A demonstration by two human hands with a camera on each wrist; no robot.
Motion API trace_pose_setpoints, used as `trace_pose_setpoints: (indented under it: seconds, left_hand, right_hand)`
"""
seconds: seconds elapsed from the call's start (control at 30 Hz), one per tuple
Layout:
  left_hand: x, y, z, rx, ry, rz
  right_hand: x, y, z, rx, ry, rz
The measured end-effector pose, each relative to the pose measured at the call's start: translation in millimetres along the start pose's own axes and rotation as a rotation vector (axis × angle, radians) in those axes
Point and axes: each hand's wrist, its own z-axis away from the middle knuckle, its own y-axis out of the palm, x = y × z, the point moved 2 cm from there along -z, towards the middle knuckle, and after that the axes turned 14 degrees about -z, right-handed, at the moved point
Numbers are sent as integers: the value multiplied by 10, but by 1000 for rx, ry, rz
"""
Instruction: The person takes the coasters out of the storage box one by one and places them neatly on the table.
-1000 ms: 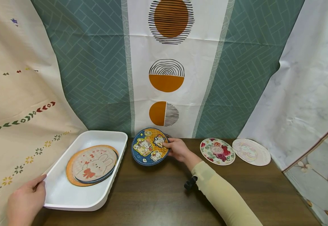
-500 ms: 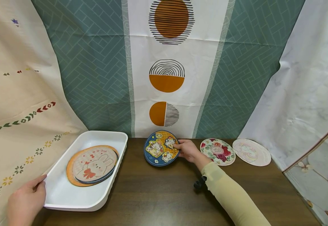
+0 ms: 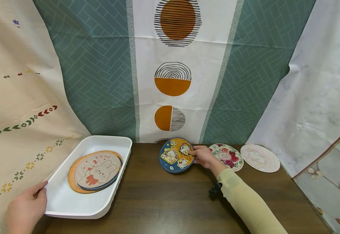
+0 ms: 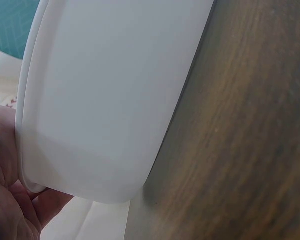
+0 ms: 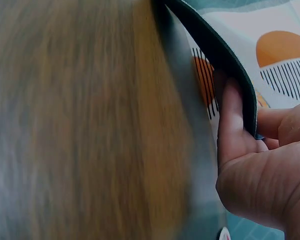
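Note:
My right hand [image 3: 202, 156] pinches the right edge of a round blue-and-orange coaster [image 3: 170, 162] with cartoon animals, thumb on top and fingers underneath. In the right wrist view the coaster's dark underside [image 5: 210, 40] shows, tilted, its far edge close to the wood. My left hand [image 3: 29, 204] grips the near left corner of a white tray [image 3: 67, 204], thumb over the rim. Inside the tray lies a small pile: a pink bunny coaster [image 3: 105, 172] on top, with a dark blue edge and an orange coaster [image 3: 71, 177] showing beneath.
A floral coaster [image 3: 231, 159], partly behind my right hand, and a pale pink coaster [image 3: 260, 158] lie at the back right of the brown wooden table [image 3: 170, 201]. Patterned cloth [image 3: 99, 81] hangs behind the table, with more cloth at both sides.
My right hand has carried the blue-and-orange coaster rightward along the back of the table, away from the tray. It now overlaps the floral coaster in view. My left hand stays put.

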Motion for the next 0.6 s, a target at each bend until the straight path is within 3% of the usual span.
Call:
trace_pose_setpoints:
  seconds: [0.6]
  left_hand:
    - [-7,-38,9,18,11,9]
  right_hand:
    - [19,-355,62,-32,-11,201]
